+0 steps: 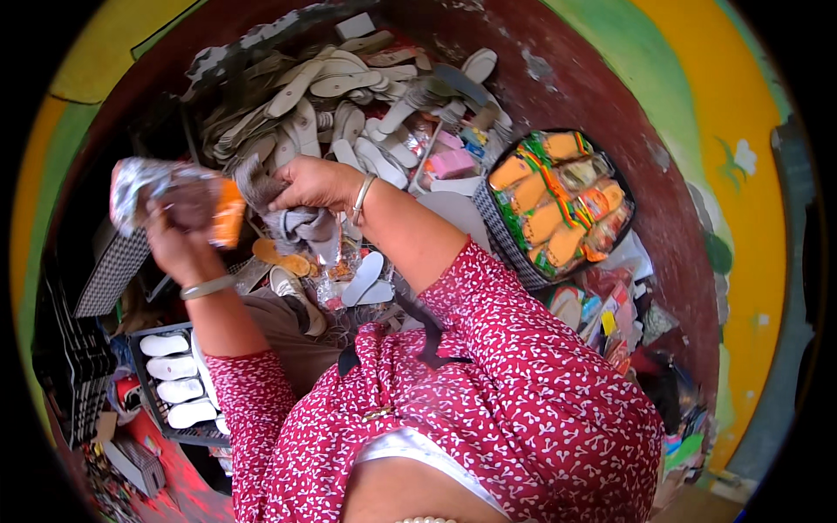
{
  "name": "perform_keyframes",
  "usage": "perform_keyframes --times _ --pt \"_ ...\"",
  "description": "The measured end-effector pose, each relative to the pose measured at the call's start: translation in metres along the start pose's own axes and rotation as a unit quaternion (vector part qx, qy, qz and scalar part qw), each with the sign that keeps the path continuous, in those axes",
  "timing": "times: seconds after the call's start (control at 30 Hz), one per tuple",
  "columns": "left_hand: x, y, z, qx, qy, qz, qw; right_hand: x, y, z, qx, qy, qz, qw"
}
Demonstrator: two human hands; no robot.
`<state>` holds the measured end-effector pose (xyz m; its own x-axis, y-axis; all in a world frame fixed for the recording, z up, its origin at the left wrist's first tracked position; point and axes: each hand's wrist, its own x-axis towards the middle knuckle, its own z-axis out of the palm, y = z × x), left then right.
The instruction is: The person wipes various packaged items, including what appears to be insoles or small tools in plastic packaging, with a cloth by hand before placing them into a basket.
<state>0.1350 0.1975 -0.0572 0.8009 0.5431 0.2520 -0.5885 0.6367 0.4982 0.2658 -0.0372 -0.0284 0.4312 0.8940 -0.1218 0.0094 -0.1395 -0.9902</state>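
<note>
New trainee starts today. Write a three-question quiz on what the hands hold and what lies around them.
1. True or false: the left hand holds an orange piece in crinkled clear wrap.
2. What does the right hand grip? A) grey cloth B) a basket C) a white insole
3. Fill in: the black basket at the right holds wrapped ____ pieces.

Key: 1 true; 2 A; 3 orange

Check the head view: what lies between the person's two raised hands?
In the head view, an orange sole piece held at the left hand and grey cloth hanging from the right hand fill the gap; behind them lies the pile of pale shoe soles.
</note>
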Motion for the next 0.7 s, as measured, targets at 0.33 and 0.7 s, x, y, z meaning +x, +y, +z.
perform_keyframes --times 0.33,0.7 --pt "-0.034 -0.071 0.086 0.148 -0.029 -0.24 0.959 -0.001 0.0 -0.006 0.327 -0.013 -0.108 0.939" --pt "-0.034 -0.094 0.088 0.23 -0.015 -0.219 0.948 -0.059 -0.006 -0.009 -0.063 0.21 -0.121 0.968"
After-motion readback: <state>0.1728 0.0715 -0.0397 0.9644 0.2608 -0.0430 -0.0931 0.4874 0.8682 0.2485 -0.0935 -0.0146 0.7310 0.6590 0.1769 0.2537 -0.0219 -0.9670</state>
